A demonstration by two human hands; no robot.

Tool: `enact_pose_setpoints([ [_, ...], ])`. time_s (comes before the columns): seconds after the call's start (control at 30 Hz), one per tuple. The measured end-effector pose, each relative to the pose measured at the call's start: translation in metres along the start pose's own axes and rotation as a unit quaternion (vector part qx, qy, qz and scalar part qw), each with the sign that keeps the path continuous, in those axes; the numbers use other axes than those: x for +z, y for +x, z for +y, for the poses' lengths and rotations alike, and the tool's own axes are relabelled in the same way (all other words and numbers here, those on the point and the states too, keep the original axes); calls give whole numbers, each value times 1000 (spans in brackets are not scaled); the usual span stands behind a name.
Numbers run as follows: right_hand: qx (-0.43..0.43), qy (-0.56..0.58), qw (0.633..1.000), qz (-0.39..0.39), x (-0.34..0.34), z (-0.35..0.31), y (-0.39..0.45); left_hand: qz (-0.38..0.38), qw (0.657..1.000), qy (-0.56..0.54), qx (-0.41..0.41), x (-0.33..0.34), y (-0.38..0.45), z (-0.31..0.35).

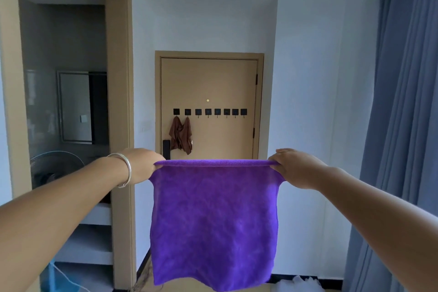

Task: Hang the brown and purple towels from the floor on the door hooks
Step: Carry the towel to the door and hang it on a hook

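Observation:
A purple towel hangs spread flat in front of me, held up by its two top corners. My left hand pinches the top left corner and my right hand pinches the top right corner. Straight ahead stands a tan door with a row of several black hooks across it. A brown towel hangs from the two leftmost hooks. The other hooks are bare. The door is some way off, beyond my outstretched arms.
A doorway with a tan frame opens on the left, with a fan and a mirror inside. Blue curtains hang on the right. White walls flank the door. Something white lies on the floor at lower right.

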State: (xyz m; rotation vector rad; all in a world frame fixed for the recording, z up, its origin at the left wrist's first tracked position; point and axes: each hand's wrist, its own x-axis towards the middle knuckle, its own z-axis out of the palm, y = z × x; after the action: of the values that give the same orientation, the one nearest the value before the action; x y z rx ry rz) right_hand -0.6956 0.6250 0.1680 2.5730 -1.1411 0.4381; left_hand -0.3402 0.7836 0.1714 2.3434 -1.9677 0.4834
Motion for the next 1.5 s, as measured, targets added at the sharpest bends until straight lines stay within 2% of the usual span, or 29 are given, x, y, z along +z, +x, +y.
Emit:
enact_pose_setpoints([
  [0.23,-22,24,999,0,47,41,81,-19,999,15,-21,30,74,-2],
  [0.5,-49,57,996,43,76,106,189,-7,998,35,-57,21,182,3],
  [0.87,-75,71,995,3,140,138,279,-39,996,31,-73,72,271,-15],
  [1.1,-67,59,996,-17,177,131,349,-30,998,-4,-51,113,334,-65],
  [1.5,-29,45,998,-13,205,73,525,14,998,-23,-51,163,472,-210],
])
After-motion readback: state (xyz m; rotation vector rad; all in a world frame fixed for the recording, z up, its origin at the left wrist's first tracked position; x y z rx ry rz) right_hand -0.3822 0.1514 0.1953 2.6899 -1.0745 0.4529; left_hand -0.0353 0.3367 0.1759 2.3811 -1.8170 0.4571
